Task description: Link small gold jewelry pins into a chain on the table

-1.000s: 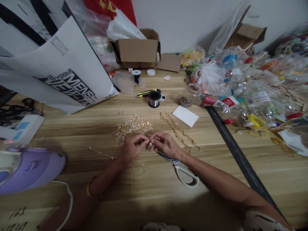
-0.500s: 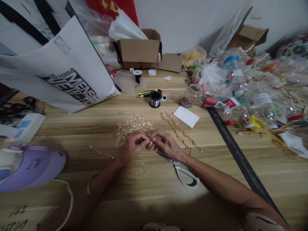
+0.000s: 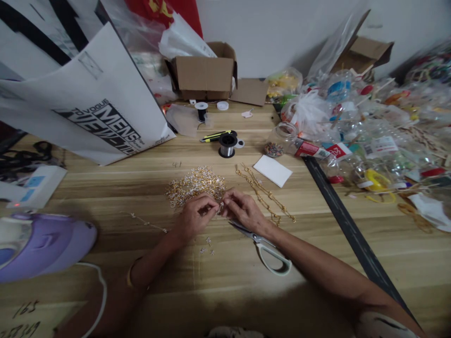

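My left hand (image 3: 196,215) and my right hand (image 3: 244,211) meet fingertip to fingertip over the table. Between them is a small shiny silvery bead-like piece (image 3: 221,206), pinched in both hands; its exact shape is too small to make out. Just behind the left fingers lies a heap of gold and silver small pieces (image 3: 195,184). Scissors with pale handles (image 3: 273,258) lie partly under my right wrist. Beyond that wrist rests a gold chain (image 3: 260,192). Several loose silvery pieces (image 3: 207,246) lie nearer me, and a thin beaded strand (image 3: 148,223) lies left of my left hand.
A wire spool (image 3: 227,144), a yellow-black cutter (image 3: 214,136) and a white card (image 3: 273,171) lie farther back. A jar of beads (image 3: 280,141) stands beside piled plastic bottles (image 3: 366,126). At left are a purple appliance (image 3: 52,244) and a large white bag (image 3: 95,98).
The right fingers have shifted slightly up and opened a little from the left ones, so more of the small silvery piece shows. The surrounding things have stayed in place.
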Demonstrator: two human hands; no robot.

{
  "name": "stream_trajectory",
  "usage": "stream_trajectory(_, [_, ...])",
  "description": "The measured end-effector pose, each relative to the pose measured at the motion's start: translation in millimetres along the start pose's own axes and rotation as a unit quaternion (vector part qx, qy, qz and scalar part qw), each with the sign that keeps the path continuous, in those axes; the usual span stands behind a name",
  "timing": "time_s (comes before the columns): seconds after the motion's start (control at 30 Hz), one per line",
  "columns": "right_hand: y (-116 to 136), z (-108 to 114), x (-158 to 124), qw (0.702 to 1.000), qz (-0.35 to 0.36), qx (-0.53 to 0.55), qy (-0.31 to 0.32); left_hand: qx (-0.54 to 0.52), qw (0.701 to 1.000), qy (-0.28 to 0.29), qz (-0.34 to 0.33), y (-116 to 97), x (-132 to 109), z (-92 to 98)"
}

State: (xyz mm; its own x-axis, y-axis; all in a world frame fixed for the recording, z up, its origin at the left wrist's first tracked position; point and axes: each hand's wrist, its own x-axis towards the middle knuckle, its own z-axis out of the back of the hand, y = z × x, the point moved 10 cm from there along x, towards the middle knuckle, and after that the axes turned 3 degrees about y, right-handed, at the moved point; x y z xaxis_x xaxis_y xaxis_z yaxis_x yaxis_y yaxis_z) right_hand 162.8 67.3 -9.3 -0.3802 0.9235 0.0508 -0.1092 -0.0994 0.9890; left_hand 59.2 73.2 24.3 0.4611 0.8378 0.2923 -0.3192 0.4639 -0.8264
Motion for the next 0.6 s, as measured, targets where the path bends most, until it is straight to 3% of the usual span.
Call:
stream_trajectory(0.23, [11,3,0,0.998,0.032,-0.049,-0.009,-0.145,0.983,-0.022,0.107,28,-2,4.1])
stream_trajectory(0.6, [10,2,0,0.997,0.038,-0.063,-0.007,-0.298,0.935,-0.062,0.179,48,-5,1.4])
